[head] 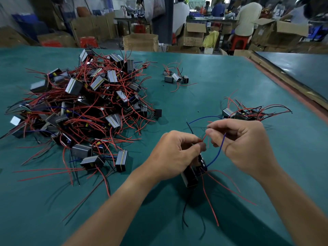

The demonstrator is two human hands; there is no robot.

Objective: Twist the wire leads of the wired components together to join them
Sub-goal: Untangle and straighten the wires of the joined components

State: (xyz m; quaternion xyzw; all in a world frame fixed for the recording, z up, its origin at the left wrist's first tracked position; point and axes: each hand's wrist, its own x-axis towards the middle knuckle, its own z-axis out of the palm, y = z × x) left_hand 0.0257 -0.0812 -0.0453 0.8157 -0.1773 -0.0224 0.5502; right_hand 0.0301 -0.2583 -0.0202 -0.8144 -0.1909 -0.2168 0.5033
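Red lead (204,137) pinched by left hand (175,153) and right hand (243,144) fingers (210,131); box (193,39) contents hidden.

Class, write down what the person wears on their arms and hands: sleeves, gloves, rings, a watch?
Nothing shows. The left hand and right hand are bare, with no gloves or rings. Both forearms are bare to the frame edge: no sleeves, watch or bands.

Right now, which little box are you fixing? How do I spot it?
Start at the green table, then the two hands. Below the left hand hangs a dark wired component; the right hand pinches a red wire lead above it. Those in the piles lie loose; this one is held.
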